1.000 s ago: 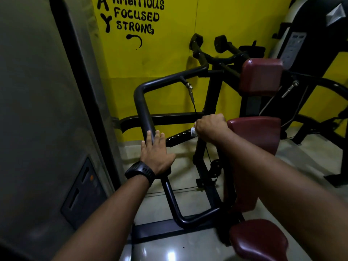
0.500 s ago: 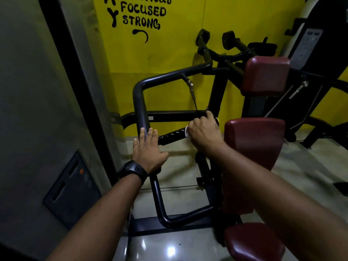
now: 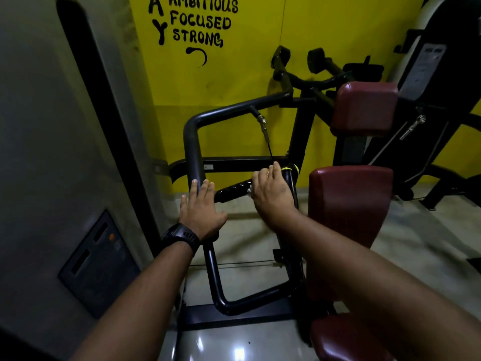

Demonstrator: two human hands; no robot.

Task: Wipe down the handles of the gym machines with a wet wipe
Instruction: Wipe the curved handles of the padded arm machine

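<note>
Handle (image 3: 231, 192): short black ribbed grip angling down-left off the machine's upright, between the bent frame tube (image 3: 192, 152) and the dark red pad (image 3: 348, 204). Right hand (image 3: 273, 195) is on its inner end, fingers curled over it, with the wet wipe (image 3: 249, 190) clamped underneath and only a small white edge showing at the hand's left side; the ribbed outer end is bare. Left hand (image 3: 201, 213) lies flat on the frame tube, fingers straight, gripping nothing.
</note>
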